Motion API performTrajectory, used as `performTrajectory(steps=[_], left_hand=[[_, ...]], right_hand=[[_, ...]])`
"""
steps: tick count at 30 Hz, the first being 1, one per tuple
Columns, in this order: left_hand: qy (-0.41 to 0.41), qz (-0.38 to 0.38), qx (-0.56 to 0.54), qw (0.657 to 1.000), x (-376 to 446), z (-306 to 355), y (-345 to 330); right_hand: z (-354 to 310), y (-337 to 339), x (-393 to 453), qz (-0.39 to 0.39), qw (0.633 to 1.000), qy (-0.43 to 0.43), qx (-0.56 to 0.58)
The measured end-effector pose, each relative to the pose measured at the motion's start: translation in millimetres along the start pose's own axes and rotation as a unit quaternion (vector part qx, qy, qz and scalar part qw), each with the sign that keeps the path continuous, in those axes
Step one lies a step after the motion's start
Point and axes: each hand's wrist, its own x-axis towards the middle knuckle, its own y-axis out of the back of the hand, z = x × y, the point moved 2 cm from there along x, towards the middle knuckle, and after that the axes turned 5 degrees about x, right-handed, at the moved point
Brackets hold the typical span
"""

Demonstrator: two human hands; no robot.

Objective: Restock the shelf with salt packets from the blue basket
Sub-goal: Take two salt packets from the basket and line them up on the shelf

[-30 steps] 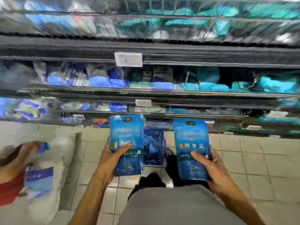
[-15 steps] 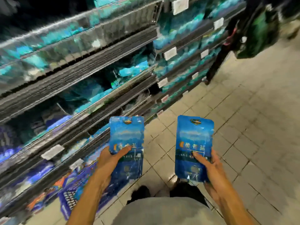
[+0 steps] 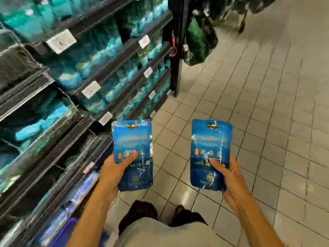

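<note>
Blue salt packets stood upright at lower centre, the left packet point(image 3: 132, 154) gripped by the left hand point(image 3: 114, 173) beside the shelf point(image 3: 74, 111), the right packet point(image 3: 210, 154) pinched by the right hand point(image 3: 229, 177) over floor tiles point(image 3: 267, 122).

Left hand point(image 3: 111, 172) grips one blue salt packet point(image 3: 132, 154); right hand point(image 3: 229, 177) grips another point(image 3: 209, 152). Both upright, apart, above tiled floor point(image 3: 267, 122). Shelf point(image 3: 99, 72) at left, blurred.

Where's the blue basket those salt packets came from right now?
Only a corner of the blue basket shows, at the bottom left of the head view, on the floor against the foot of the shelf, just left of the person's left forearm.
</note>
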Motion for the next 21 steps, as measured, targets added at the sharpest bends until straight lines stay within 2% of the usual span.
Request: performTrajectory(steps=[7,21], left_hand=[[-0.047,-0.016,-0.005,0.999,66.1,69.3,-59.1],[-0.137,-0.014,-0.027,0.990,251.2,257.9,-115.0]], right_hand=[[-61.0,-13.5,82.9,-0.020,0.999,0.025,-0.014],[-211.4,-129.3,266.2,-0.062,0.991,0.114,-0.017]])
